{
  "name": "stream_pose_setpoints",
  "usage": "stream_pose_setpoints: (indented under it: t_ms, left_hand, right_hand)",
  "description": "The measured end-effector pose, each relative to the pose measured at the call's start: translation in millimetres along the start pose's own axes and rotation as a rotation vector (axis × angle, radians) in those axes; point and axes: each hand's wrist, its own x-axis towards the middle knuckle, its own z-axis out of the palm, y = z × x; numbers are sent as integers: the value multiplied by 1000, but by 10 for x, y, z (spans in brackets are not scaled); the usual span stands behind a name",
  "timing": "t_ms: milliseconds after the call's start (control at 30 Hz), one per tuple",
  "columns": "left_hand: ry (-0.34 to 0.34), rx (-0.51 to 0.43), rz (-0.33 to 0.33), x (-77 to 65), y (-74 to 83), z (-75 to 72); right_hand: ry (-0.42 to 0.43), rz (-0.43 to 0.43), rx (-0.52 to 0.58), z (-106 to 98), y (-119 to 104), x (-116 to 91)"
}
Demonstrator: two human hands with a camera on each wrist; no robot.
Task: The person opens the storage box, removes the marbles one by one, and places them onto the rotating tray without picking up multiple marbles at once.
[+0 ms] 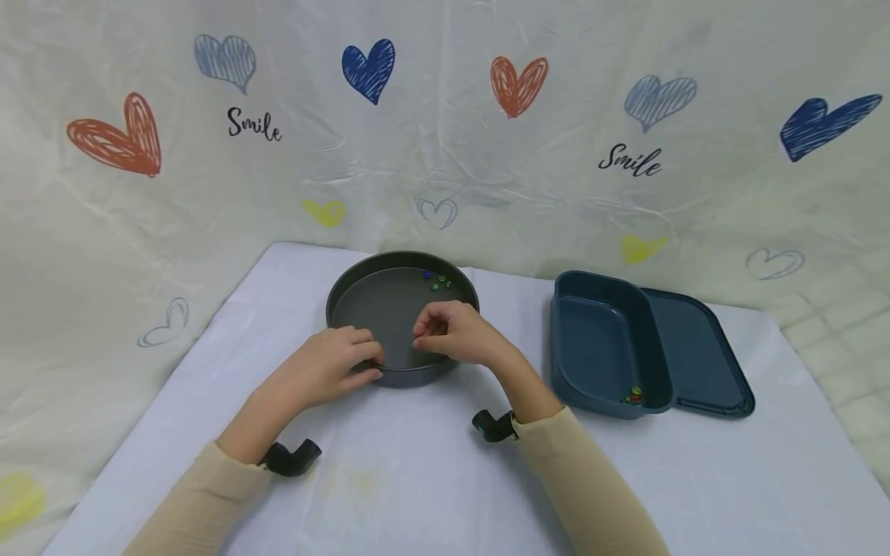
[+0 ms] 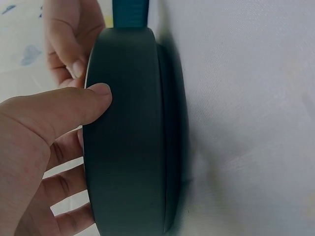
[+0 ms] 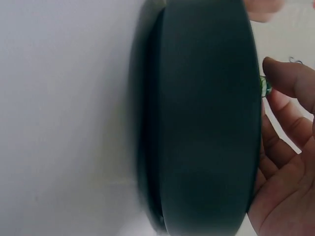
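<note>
"So, where is the small green marble point(image 3: 266, 86) sitting, and how will it be handling?"

"It's showing just above the rim of the round pan point(image 1: 371, 309), at the pan's near-right side. It's looking like glass, so I'm expecting something light, hard and slippery, more likely to be shooting out under a squeeze than giving way. I'd be taking hold across its widest part, with the pads on opposite sides."

"And how is the right hand point(image 1: 455, 332) posing?"

"It's reaching over the pan's near-right rim, its fingers point(image 1: 436, 310) curling inward, and the thumb and a finger are pinching that marble. In the head view the marble isn't showing."

"What's the left hand point(image 1: 337, 363) doing?"

"It's gripping the pan's near-left edge: the thumb is pressing on the outer wall, while the other fingers are reaching over the rim, spread apart. The pan is seeming stiff to me, so that rim is offering a good hold."

"What else is lying around?"

"More marbles point(image 1: 436, 286) are lying inside the pan, on its far-right side. To the right of the pan, a blue box point(image 1: 591, 340) is standing on the worktop point(image 1: 403, 479), small coloured pieces point(image 1: 633, 398) lying in it."
</note>
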Motion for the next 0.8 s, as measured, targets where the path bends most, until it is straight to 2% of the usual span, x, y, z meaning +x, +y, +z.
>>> stream_pose_setpoints:
  t_ms: [200, 567, 800]
  left_hand:
    - [-2, -5, -4, -2, 9, -10]
    - [-8, 10, -10, -6, 14, -11]
    - [-14, 6, -16, -4, 19, -16]
  right_hand:
    - [-44, -4, -112, 70, -24, 91]
    - [-165, 75, -267, 118, -97, 184]
    - [-190, 120, -351, 144, -122, 204]
